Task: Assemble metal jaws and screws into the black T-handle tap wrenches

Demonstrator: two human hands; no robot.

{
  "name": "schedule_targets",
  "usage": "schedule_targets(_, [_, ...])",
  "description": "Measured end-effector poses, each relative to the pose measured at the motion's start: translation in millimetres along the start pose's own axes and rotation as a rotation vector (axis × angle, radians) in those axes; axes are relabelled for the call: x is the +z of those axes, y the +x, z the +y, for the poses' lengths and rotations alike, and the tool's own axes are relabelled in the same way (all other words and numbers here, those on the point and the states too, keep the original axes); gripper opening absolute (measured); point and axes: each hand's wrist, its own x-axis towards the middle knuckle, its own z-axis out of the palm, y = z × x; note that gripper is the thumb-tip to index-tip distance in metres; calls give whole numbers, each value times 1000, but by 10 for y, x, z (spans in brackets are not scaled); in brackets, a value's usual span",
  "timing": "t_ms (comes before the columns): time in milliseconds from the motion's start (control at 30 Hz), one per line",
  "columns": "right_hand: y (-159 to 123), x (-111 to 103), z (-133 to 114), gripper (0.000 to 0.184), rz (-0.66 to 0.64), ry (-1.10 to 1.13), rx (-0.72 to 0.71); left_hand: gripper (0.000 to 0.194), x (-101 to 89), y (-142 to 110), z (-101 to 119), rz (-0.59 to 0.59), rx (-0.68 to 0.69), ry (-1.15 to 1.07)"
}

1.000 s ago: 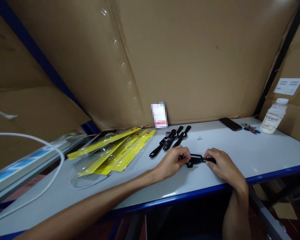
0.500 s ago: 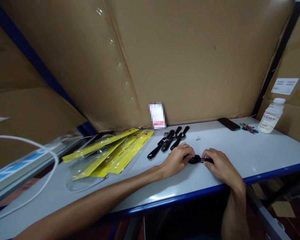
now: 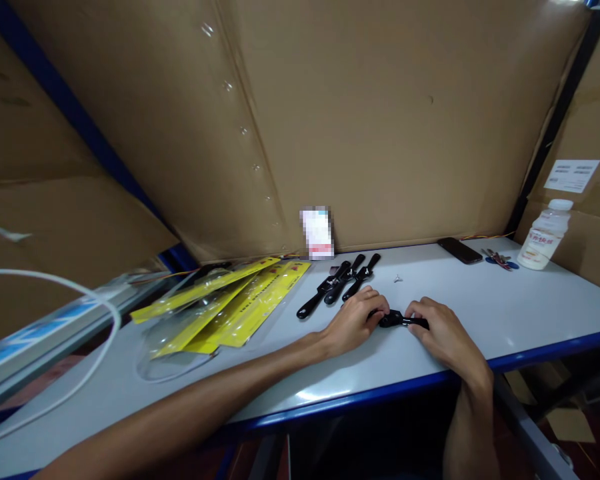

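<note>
Both hands hold a black spokeshave (image 3: 393, 319) just above the near part of the table. My left hand (image 3: 359, 316) is closed around its left end, and the fingers cover that handle and part of the body. On the other side, my right hand (image 3: 437, 327) pinches the right handle between thumb and fingers. Several more black spokeshaves (image 3: 325, 287) lie side by side behind my left hand, with small silvery screws on their bodies. A loose silvery wing screw (image 3: 398, 278) rests on the table beyond my hands.
Yellow cards in clear blister packs (image 3: 250, 303) lie fanned out at left. Along the back are a pixelated white card (image 3: 318, 232), a black phone (image 3: 460, 251), keys (image 3: 499, 259) and a plastic bottle (image 3: 545, 237). A white cable (image 3: 115, 327) loops near a power strip (image 3: 50, 330).
The spokeshave has been turned in my hands, so its open slot no longer shows. My left hand has shifted slightly right, closer to my right hand.
</note>
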Motion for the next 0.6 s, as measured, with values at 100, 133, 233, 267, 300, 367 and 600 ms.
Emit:
schedule_targets(100, [-6, -10, -9, 19, 5, 11, -2, 18, 0, -6, -3, 16, 14, 13])
schedule_targets(133, [-8, -13, -11, 19, 4, 13, -5, 18, -1, -4, -1, 18, 20, 20])
schedule_targets(233, [-12, -21, -6, 18, 7, 15, -13, 19, -3, 5, 10, 10, 28, 24])
schedule_targets(267, [-11, -21, 0, 18, 8, 17, -15, 19, -1, 8, 13, 5, 31, 20])
schedule_targets(300, [-9, -21, 7, 18, 9, 21, -16, 20, 1, 10, 17, 0, 34, 18])
schedule_targets(367, [-4, -20, 20, 18, 9, 27, -16, 20, 5, 15, 23, -6, 42, 22])
schedule_targets(600, [10, -12, 39, 18, 12, 39, -13, 19, 16, 35, -22, -15, 5, 57])
